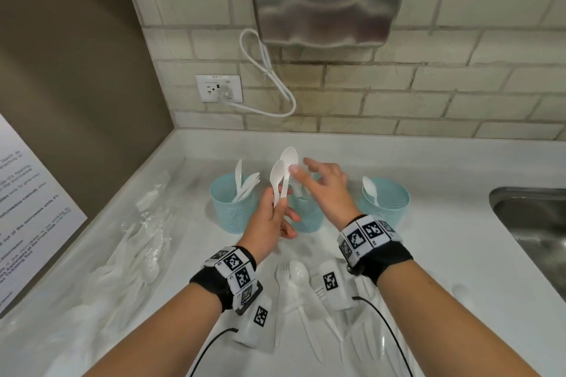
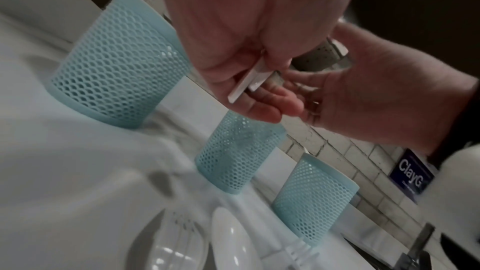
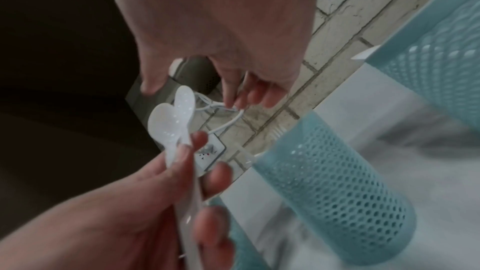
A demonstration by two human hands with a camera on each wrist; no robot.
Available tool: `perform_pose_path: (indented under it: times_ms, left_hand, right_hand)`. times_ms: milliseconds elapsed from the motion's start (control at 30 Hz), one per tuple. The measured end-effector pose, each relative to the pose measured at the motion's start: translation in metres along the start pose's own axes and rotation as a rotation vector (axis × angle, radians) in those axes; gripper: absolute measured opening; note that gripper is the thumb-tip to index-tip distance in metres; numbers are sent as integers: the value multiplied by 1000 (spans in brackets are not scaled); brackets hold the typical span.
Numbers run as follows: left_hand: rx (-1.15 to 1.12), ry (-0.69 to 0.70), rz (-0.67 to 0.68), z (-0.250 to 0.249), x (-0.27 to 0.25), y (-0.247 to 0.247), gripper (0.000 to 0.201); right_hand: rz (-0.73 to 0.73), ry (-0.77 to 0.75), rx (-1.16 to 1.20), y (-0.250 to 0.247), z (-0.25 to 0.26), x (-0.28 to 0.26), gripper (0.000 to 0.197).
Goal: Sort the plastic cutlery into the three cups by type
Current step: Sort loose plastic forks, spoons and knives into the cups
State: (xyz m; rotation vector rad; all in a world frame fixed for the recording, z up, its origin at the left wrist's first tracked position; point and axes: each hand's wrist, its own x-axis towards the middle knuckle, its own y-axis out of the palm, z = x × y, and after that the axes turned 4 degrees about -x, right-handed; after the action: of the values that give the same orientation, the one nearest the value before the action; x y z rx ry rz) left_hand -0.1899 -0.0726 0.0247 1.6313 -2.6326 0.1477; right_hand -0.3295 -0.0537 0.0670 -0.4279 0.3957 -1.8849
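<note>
Left hand (image 1: 269, 220) pinches two white spoons (image 1: 283, 171) by their handles, bowls up, above the left cup (image 1: 232, 205) and middle cup (image 1: 306, 214). Right hand (image 1: 324, 190) is spread, holding nothing, fingertips (image 1: 294, 169) apparently at the upper spoon's bowl; contact is unclear. The right cup (image 1: 384, 199) already holds a spoon. Risk: a loose transfer drops a spoon into the knife or fork cup below.
</note>
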Motion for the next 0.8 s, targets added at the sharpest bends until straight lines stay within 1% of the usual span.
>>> perform_pose_path:
  times_ms: [67,100,133,200,267,333,400,467,500,533,600,633,700,733,800]
  left_hand:
    - [23,-22,33,-2,0,2,24]
    - [29,-26,48,-3,1,3,25]
    - [34,-28,70,-4,0,6,26]
    - [47,-26,114,-6,-1,12,23]
    - [77,-20,154,-7,-2,19,17]
    - [158,-13,170,-7,-3,25,12]
    - [259,-1,165,-3,-3,27,13]
    - [333,11,130,2,-5,25,24]
    - [355,9,102,4,-8,24,27]
    - [379,1,76,4,-11,22,29]
    - [433,-38,38,6,-18,18,27]
    - [461,-74,32,8,-21,16,25]
    - [526,-147,37,13,-29,10,17]
    - [564,-187,47,15,-33,8,15]
    - [653,-280,85,20,-42,5,18]
  right_hand:
    - [117,-27,3,8,4,-6,45]
    - [125,-40,-11,11,5,-6,37]
    - [103,-52,-11,10,5,-8,32]
    - [70,-53,17,7,2,-10,28]
    - [93,-47,52,1,-2,-14,21]
    - [113,-45,116,-6,-4,-20,12]
    - [35,-62,122,-20,-3,-25,9]
    - [-136,-102,61,-42,-2,-25,5]
    - [-231,-119,38,-54,-4,-22,5]
    - [-322,-128,15,-68,-4,-19,11]
    - [-437,-96,-38,-89,-14,-9,15]
    - [-462,-61,-70,-96,-21,-4,15]
    - [-462,18,-122,-103,-33,5,18]
    - [-439,68,-159,-104,-38,6,18]
    - [-370,145,-238,-103,-50,9,21]
